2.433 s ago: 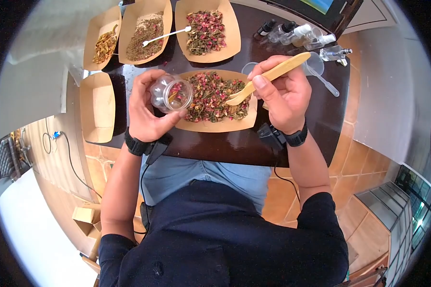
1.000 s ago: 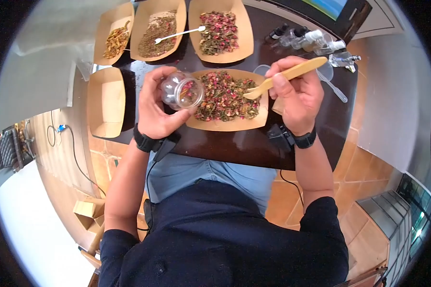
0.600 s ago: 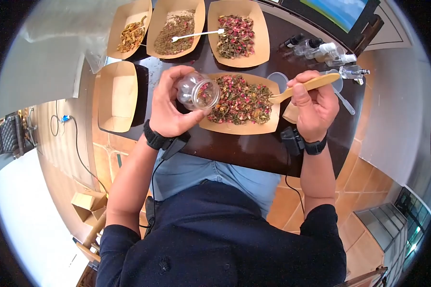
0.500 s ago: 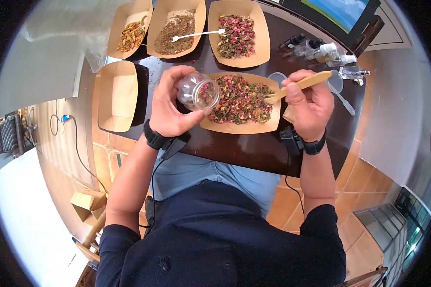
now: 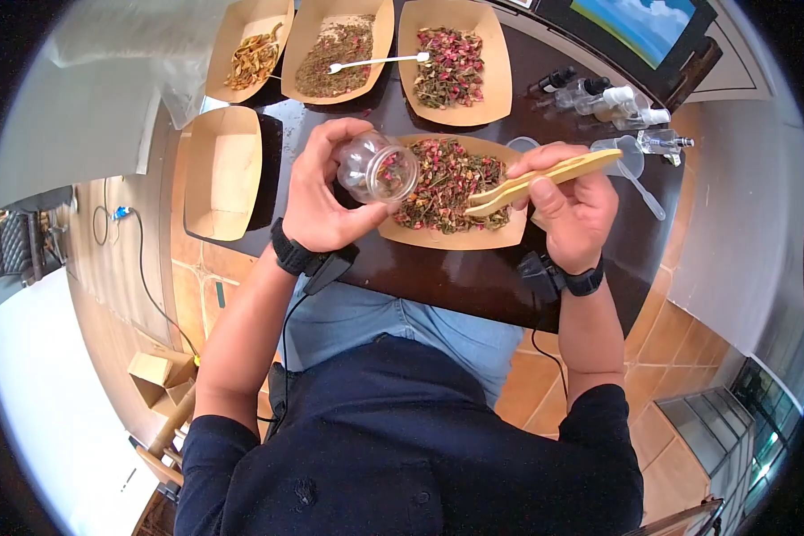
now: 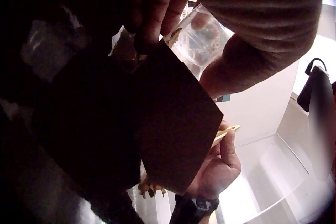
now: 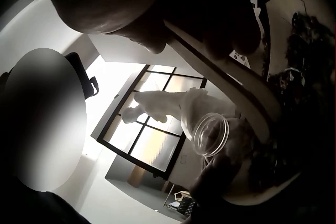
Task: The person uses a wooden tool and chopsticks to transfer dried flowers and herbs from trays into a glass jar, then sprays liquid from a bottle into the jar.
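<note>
In the head view, my left hand (image 5: 323, 201) holds a small clear jar (image 5: 357, 170) tilted, its mouth facing right. Some reddish petals and leaves show inside. My right hand (image 5: 581, 219) pinches a pair of wooden tongs (image 5: 558, 172), whose tips reach over the dried flower and leaf mix (image 5: 442, 174). That mix fills a kraft paper tray (image 5: 447, 239) in front of me. From the right wrist, the tongs (image 7: 220, 85) show two separate arms slanting down to the mix, near the jar's rim (image 7: 210, 134). The left wrist view is dark; the tongs (image 6: 227, 132) peek out past a tray.
Along the back stand kraft trays with yellowish dried pieces (image 5: 252, 61), fine brown bits (image 5: 335, 67) with a white stick (image 5: 375, 62) across, and another flower mix (image 5: 451, 67). An empty tray (image 5: 223, 174) lies left. Spray bottles (image 5: 612, 100) and a plastic spoon (image 5: 632, 161) are right.
The whole scene shifts right in the head view as the head turns. The tongs' tips move left and down over the mix, and their arms now show apart. The left hand keeps its hold on the jar.
</note>
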Demonstrator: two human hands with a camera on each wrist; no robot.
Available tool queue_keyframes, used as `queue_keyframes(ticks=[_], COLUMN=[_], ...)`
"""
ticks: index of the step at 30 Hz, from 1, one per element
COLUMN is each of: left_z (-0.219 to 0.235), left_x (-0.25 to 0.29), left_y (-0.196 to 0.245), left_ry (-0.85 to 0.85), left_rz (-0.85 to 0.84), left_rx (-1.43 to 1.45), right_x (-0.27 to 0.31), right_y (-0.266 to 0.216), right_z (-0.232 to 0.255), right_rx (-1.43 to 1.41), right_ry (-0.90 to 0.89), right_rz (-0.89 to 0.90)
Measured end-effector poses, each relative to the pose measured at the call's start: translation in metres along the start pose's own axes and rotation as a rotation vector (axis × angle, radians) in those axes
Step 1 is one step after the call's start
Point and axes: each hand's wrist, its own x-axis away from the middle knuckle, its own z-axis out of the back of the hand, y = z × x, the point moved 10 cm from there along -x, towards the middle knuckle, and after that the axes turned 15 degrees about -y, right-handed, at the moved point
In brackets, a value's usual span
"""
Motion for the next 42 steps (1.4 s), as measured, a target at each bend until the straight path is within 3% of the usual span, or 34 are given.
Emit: queue_keyframes(ticks=[4,11,17,24,30,32,34,38,42], left_z=[0.000,-0.002,0.000,0.000,-0.001,0.001,0.001,0.000,-0.003], left_x=[0.000,0.002,0.001,0.001,0.002,0.002,0.002,0.002,0.001], left_y=[-0.002,-0.011,-0.008,-0.007,-0.008,-0.008,-0.008,-0.007,-0.005], left_ry=[-0.004,-0.027,-0.001,0.000,-0.002,0.001,-0.001,-0.021,-0.043], left_rz=[-0.001,0.052,0.003,-0.004,0.004,0.005,0.001,0.019,0.016], left_rx=[0.010,0.041,0.034,0.023,0.042,0.037,0.043,0.035,0.030], right_x=[0.002,0.001,0.005,-0.001,-0.007,-0.006,-0.002,-0.005,-0.008], right_y=[-0.008,0.001,0.014,0.003,0.011,0.005,0.007,0.001,0.011], right_z=[0.015,0.012,0.007,0.010,-0.013,-0.010,0.000,-0.002,-0.014], right_rx=[0.084,0.056,0.087,-0.057,0.101,0.137,0.001,-0.010,-0.011], right_ry=[0.123,0.210,0.032,0.092,-0.096,-0.104,-0.028,0.033,0.005], right_rz=[0.067,0.006,-0.100,0.034,0.035,0.036,-0.022,0.101,0.048])
